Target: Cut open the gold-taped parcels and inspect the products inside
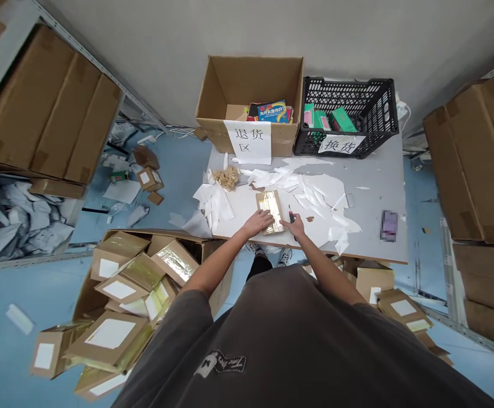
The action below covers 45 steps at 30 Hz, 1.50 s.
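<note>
A small cardboard box (273, 203) with shiny tape over its top lies flat near the front edge of the table. From the left, my left hand (258, 223) holds it, with the fingers over its top face. My right hand (296, 226) is closed around a slim cutter (291, 214) with a red and black handle, which points away from me. The fingertips of that hand meet the box's right side. Torn white paper (315, 190) lies around the box, and a crumpled brown wad (227, 178) sits behind it to the left.
At the table's back stand an open carton (212, 131) holding colourful boxes and a black crate (374, 133) with green boxes. A phone-like object (388, 226), blurred out, lies on the right. Taped parcels (110, 334) fill a large carton at my left. Shelves with cartons flank both sides.
</note>
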{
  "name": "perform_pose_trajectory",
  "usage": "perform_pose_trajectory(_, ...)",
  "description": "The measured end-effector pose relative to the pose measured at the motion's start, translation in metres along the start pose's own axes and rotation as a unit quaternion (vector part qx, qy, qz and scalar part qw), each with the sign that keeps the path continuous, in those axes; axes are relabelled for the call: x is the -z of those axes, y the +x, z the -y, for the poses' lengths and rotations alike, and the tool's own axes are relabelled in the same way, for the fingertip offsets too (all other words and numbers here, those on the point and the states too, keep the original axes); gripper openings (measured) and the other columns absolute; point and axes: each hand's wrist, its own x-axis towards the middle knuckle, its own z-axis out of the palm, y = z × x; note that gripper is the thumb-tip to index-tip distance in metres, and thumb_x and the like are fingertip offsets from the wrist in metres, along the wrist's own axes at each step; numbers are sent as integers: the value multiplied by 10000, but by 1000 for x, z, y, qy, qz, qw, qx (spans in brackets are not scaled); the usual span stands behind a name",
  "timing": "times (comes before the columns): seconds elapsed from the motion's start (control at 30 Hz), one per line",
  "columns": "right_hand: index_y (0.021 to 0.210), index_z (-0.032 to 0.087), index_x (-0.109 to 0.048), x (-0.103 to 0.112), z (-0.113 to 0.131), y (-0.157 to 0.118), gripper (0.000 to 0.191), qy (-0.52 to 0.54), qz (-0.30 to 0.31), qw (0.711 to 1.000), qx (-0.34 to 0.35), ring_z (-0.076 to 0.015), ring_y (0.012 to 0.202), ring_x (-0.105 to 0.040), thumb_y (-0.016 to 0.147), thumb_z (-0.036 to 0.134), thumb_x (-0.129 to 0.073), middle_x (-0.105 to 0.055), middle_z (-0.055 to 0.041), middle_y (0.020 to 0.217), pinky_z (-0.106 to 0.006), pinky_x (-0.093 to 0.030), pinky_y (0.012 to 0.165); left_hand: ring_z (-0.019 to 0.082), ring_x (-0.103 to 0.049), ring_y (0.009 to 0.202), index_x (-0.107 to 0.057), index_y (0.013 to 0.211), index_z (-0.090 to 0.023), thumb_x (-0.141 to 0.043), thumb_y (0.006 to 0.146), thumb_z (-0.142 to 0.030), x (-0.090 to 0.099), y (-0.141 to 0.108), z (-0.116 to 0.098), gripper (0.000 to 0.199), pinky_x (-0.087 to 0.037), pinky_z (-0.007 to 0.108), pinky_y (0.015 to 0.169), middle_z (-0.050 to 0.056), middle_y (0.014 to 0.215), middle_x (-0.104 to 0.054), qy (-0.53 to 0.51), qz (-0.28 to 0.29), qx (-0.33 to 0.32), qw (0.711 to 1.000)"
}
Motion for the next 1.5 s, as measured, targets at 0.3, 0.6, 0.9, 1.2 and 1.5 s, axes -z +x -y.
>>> perform_pose_trajectory(0.3,1163,273,-529,14,41,54,585,-23,-22,999,41,-304,1088,-695,758,564,-835,-749,-88,1171,-379,-536,934,427,-382,1628,-678,1381,-166,-889,832,-303,-13,29,-28,603,-339,587,1307,241,1673,-500,-14,-62,131,989)
perform_pose_trajectory(0.6,1092,266,-562,67,0,15,250,-117,202,965,121,-183,634,-608,1041,511,-572,-652,47,756,-289,-523,698,425,-396,1634,-649,1304,-154,-905,724,-169,-31,32,-35,634,-380,557,1317,252,1717,-457,-41,-88,179,979)
perform_pose_trajectory(0.9,1370,239,-690,69,34,7,373,-427,204,858,198,-342,1129,-737,1133,432,-476,-787,-141,1237,-472,-536,994,455,-417,1614,-587,1413,-83,-924,695,-153,-33,34,-32,796,-378,529,1301,310,1667,-497,-26,-77,171,982)
perform_pose_trajectory(1.2,1402,196,-696,64,52,17,419,-497,244,812,184,-383,1170,-737,1096,439,-545,-767,-208,1273,-466,-554,967,441,-428,1611,-525,1521,-16,-941,710,-197,-25,38,-35,929,-384,471,1297,331,1649,-506,-15,-51,196,979)
perform_pose_trajectory(1.5,1278,189,-703,73,36,5,372,-453,256,841,148,-326,985,-773,1156,411,-431,-804,-150,1052,-570,-484,1089,424,-389,1637,-592,1449,-109,-911,747,-208,-24,28,-39,777,-379,517,1308,278,1693,-480,-23,-67,179,981)
